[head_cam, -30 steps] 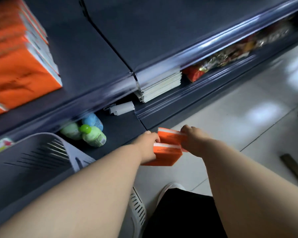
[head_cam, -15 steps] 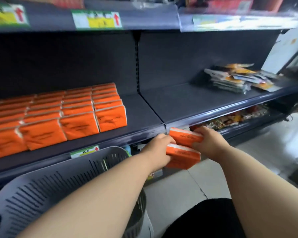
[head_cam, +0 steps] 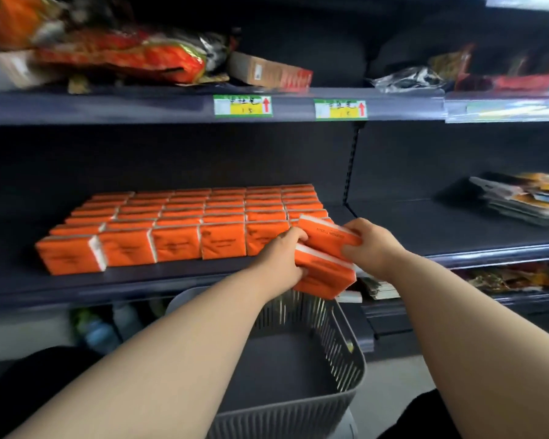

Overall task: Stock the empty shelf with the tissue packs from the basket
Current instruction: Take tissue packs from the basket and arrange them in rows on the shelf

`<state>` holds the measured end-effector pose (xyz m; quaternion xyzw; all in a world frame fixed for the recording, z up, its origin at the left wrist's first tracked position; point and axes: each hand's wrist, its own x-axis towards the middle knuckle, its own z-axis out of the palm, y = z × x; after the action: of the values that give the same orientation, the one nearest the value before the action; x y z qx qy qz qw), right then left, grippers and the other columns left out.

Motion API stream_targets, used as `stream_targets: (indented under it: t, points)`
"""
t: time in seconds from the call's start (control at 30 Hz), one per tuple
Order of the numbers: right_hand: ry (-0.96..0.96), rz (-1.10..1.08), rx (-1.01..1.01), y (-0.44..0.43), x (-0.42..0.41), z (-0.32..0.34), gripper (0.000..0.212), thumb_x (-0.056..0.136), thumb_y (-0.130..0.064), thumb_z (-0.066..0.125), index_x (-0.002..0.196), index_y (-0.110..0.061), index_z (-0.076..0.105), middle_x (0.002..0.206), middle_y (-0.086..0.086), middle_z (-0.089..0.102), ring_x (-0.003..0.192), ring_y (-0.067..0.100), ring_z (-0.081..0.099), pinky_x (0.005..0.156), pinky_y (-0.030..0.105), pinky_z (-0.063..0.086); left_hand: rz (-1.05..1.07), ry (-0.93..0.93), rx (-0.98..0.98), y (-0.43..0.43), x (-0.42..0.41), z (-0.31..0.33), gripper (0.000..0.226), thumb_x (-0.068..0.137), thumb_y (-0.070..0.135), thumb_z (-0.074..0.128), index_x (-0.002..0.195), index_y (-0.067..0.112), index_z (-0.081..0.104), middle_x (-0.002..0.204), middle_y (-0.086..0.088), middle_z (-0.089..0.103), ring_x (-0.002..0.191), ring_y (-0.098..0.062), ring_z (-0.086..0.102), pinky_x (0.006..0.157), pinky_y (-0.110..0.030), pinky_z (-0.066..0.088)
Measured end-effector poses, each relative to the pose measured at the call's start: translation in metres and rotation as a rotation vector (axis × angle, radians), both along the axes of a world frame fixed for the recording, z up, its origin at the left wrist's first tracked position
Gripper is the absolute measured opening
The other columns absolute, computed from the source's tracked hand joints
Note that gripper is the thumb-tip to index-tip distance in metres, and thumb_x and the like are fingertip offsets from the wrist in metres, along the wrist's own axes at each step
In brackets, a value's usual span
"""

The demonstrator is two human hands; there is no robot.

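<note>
Several rows of orange tissue packs (head_cam: 178, 223) stand side by side on the dark middle shelf (head_cam: 159, 280). My left hand (head_cam: 281, 259) grips a lower orange pack (head_cam: 325, 277). My right hand (head_cam: 371, 245) holds an upper orange pack (head_cam: 328, 234), tilted, at the right end of the front row. Both packs hover over the shelf's front edge. Below them stands the grey slotted basket (head_cam: 339, 350); its inside looks bare.
The top shelf carries snack bags (head_cam: 124, 55) and a box (head_cam: 267, 72), with price tags (head_cam: 243, 106) on its rail. Flat packets (head_cam: 520, 198) lie on the right-hand shelf section. Bottles (head_cam: 99, 327) stand on the lowest shelf at left. Pale floor shows at the right.
The view has tilted up from the floor and lower shelves to the middle shelf. Both hands have risen with the two orange packs to the right end of the stocked rows.
</note>
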<state>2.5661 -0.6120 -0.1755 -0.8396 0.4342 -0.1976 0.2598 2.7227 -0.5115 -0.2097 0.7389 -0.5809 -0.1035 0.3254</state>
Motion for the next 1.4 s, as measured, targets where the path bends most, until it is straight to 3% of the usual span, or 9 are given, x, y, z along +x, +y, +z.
stream_targets:
  t: [0.33, 0.53, 0.63, 0.83, 1.03, 1.13, 1.3, 1.4]
  points:
    - [0.094, 0.12, -0.059, 0.019, 0.052, 0.004, 0.047, 0.08, -0.024, 0.059, 0.126, -0.026, 0.048, 0.114, 0.003, 0.056, 0.096, 0.024, 0.056, 0.08, 0.032, 0.045, 0.081, 0.044, -0.014, 0.039, 0.051, 0.0, 0.039, 0.073, 0.015, 0.075, 0.098, 0.033, 0.052, 0.102, 0.012, 0.045, 0.091, -0.01, 0.05, 0.073, -0.021, 0.036]
    - [0.122, 0.151, -0.005, -0.031, 0.045, 0.001, 0.043, 0.078, -0.021, 0.059, 0.12, -0.026, 0.051, 0.099, -0.005, 0.056, 0.086, 0.018, 0.056, 0.072, 0.029, 0.045, 0.094, 0.05, 0.009, -0.008, 0.049, -0.008, 0.039, 0.071, 0.018, 0.077, 0.099, 0.032, 0.055, 0.104, 0.013, 0.048, 0.094, -0.012, 0.052, 0.08, -0.027, 0.043]
    - [0.172, 0.133, -0.01, -0.074, 0.038, 0.008, 0.045, 0.079, -0.021, 0.059, 0.123, -0.027, 0.051, 0.102, -0.005, 0.055, 0.087, 0.017, 0.055, 0.072, 0.028, 0.044, 0.111, 0.053, -0.033, -0.042, 0.044, -0.003, 0.039, 0.068, 0.02, 0.078, 0.096, 0.035, 0.056, 0.1, 0.017, 0.049, 0.094, -0.012, 0.054, 0.083, -0.031, 0.046]
    - [0.096, 0.065, 0.05, -0.117, 0.023, 0.009, 0.042, 0.078, -0.015, 0.059, 0.118, -0.027, 0.055, 0.098, -0.003, 0.059, 0.081, 0.015, 0.056, 0.062, 0.024, 0.041, 0.188, 0.081, -0.092, -0.078, 0.039, 0.002, 0.037, 0.07, 0.021, 0.078, 0.098, 0.032, 0.057, 0.104, 0.011, 0.05, 0.09, -0.013, 0.053, 0.074, -0.025, 0.043]
    - [0.101, 0.033, 0.015, -0.126, 0.009, 0.002, 0.046, 0.082, -0.013, 0.058, 0.126, -0.025, 0.053, 0.122, 0.007, 0.052, 0.1, 0.023, 0.054, 0.076, 0.026, 0.04, 0.171, 0.098, -0.079, -0.083, 0.029, -0.004, 0.035, 0.071, 0.024, 0.079, 0.096, 0.031, 0.056, 0.103, 0.011, 0.05, 0.089, -0.011, 0.05, 0.073, -0.024, 0.039]
    - [0.066, -0.002, -0.007, -0.134, 0.004, 0.007, 0.05, 0.082, -0.011, 0.057, 0.13, -0.023, 0.049, 0.123, 0.006, 0.055, 0.098, 0.019, 0.052, 0.08, 0.024, 0.037, 0.152, 0.119, -0.083, -0.089, 0.022, -0.002, 0.034, 0.068, 0.031, 0.08, 0.088, 0.036, 0.054, 0.094, 0.016, 0.051, 0.087, -0.01, 0.052, 0.072, -0.026, 0.043]
    - [0.006, -0.067, -0.049, -0.164, -0.004, 0.022, 0.053, 0.082, -0.016, 0.061, 0.132, -0.02, 0.043, 0.123, 0.007, 0.056, 0.103, 0.026, 0.056, 0.089, 0.036, 0.047, 0.133, 0.086, -0.13, -0.116, 0.007, 0.011, 0.036, 0.063, 0.038, 0.082, 0.088, 0.039, 0.057, 0.086, 0.023, 0.053, 0.082, -0.004, 0.05, 0.063, -0.016, 0.034]
    - [-0.035, -0.07, -0.054, -0.192, -0.005, 0.029, 0.045, 0.083, -0.015, 0.061, 0.126, -0.019, 0.049, 0.118, 0.008, 0.058, 0.097, 0.023, 0.056, 0.081, 0.031, 0.045, 0.149, 0.072, -0.162, -0.14, -0.001, 0.018, 0.036, 0.062, 0.04, 0.082, 0.087, 0.041, 0.056, 0.085, 0.024, 0.052, 0.08, -0.001, 0.049, 0.062, -0.015, 0.034]
